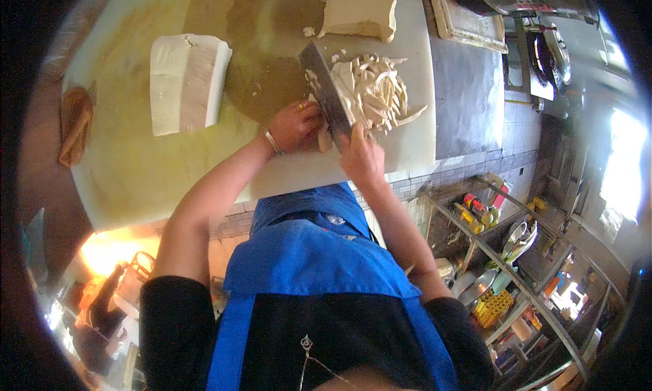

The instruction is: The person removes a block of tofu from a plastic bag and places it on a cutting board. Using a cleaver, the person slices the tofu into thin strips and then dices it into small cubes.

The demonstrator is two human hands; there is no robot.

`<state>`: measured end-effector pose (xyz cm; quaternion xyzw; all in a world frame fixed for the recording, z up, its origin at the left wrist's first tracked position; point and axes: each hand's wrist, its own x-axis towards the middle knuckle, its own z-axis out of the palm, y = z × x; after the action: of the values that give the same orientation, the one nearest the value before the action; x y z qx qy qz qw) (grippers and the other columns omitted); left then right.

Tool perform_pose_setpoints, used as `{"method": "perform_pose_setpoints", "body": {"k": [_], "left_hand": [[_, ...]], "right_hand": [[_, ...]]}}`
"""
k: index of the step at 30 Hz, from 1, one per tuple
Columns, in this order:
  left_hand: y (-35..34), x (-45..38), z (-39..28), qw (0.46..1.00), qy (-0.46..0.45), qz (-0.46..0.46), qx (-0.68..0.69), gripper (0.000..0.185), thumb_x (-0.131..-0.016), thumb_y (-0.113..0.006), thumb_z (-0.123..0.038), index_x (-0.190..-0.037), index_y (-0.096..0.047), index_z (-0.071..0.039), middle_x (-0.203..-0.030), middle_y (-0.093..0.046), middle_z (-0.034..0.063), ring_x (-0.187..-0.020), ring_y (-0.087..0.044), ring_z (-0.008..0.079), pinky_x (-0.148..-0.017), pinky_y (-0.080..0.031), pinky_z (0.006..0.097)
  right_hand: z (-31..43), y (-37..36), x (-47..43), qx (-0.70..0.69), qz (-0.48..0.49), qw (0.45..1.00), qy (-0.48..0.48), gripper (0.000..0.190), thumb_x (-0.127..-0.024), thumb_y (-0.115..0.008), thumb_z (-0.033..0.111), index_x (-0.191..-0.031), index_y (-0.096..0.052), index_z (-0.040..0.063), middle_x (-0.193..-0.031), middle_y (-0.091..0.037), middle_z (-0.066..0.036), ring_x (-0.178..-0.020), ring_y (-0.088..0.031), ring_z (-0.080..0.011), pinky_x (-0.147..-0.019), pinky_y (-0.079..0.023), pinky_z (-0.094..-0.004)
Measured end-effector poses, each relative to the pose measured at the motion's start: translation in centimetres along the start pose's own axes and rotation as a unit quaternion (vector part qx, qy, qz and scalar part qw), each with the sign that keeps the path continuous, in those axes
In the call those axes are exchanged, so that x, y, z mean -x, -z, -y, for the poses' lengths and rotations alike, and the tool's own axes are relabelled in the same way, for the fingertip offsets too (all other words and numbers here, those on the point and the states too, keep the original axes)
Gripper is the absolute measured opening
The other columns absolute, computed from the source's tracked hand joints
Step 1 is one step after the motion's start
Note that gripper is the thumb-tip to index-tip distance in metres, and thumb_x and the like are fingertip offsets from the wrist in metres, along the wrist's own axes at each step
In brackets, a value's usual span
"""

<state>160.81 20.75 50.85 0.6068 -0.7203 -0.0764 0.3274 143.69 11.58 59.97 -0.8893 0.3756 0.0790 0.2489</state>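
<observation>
My right hand (362,158) is closed on the handle end of a wide-bladed cleaver (326,93), whose blade stands over the pale cutting board (285,174). Close against the blade's left side, my left hand (298,126) rests with curled fingers on a pale piece (324,138) of dough-like food, mostly hidden by the hand and blade. To the right of the blade lies a heap of cut pale strips (377,93). A thick pale slab (359,9) sits at the board's far side. Another folded or layered slab (186,85) lies at the left.
A brown folded cloth (76,126) lies at the board's left edge. A shallow tray (471,27) stands on the metal surface (468,95) at the right. Metal shelving (530,289) with bowls and bottles is at the lower right. A person (102,304) is at the lower left.
</observation>
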Motion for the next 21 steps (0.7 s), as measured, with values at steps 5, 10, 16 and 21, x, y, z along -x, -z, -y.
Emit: {"method": "perform_pose_setpoints", "body": {"k": [5,10,16,21], "left_hand": [[-0.9,1.7,-1.3,0.997,0.064,-0.012,0.034,0.025,-0.067,-0.067,-0.014,-0.089,-0.061,-0.005,-0.1,-0.057,0.0134,-0.092,-0.056,0.0315,-0.075,-0.049,0.0405],[-0.8,1.6,-0.9,0.998,0.039,-0.004,0.041,0.024,-0.068,-0.066,-0.013,-0.089,-0.06,-0.005,-0.101,-0.057,0.0137,-0.092,-0.055,0.0317,-0.076,-0.048,0.0421],[0.6,1.1,-2.5,0.999,-0.022,-0.003,0.044,0.025,-0.069,-0.068,-0.015,-0.091,-0.059,-0.006,-0.1,-0.056,0.0128,-0.094,-0.055,0.0317,-0.079,-0.048,0.0428],[-1.2,2.0,-2.7,0.999,-0.007,-0.029,0.019,0.025,-0.07,-0.064,-0.017,-0.092,-0.057,-0.007,-0.101,-0.056,0.0109,-0.096,-0.055,0.029,-0.081,-0.046,0.039]], "right_hand": [[1.9,2.3,2.4,0.009,0.06,0.997,-0.039,0.024,-0.088,-0.052,0.021,-0.1,-0.041,0.004,-0.064,-0.06,-0.024,-0.06,-0.059,-0.0436,-0.055,-0.046,-0.0528],[1.0,-1.7,2.1,-0.033,0.01,0.998,-0.057,0.026,-0.087,-0.053,0.023,-0.098,-0.041,0.003,-0.064,-0.059,-0.026,-0.061,-0.058,-0.0456,-0.057,-0.045,-0.0544],[-0.1,-0.2,-0.1,-0.019,-0.008,1.0,0.007,0.022,-0.088,-0.052,0.022,-0.092,-0.041,0.004,-0.058,-0.058,-0.023,-0.057,-0.059,-0.042,-0.053,-0.046,-0.0515],[1.4,2.1,1.1,-0.017,0.032,0.999,-0.021,0.024,-0.086,-0.053,0.022,-0.096,-0.042,0.003,-0.063,-0.059,-0.025,-0.062,-0.058,-0.0448,-0.056,-0.045,-0.0537]]}}
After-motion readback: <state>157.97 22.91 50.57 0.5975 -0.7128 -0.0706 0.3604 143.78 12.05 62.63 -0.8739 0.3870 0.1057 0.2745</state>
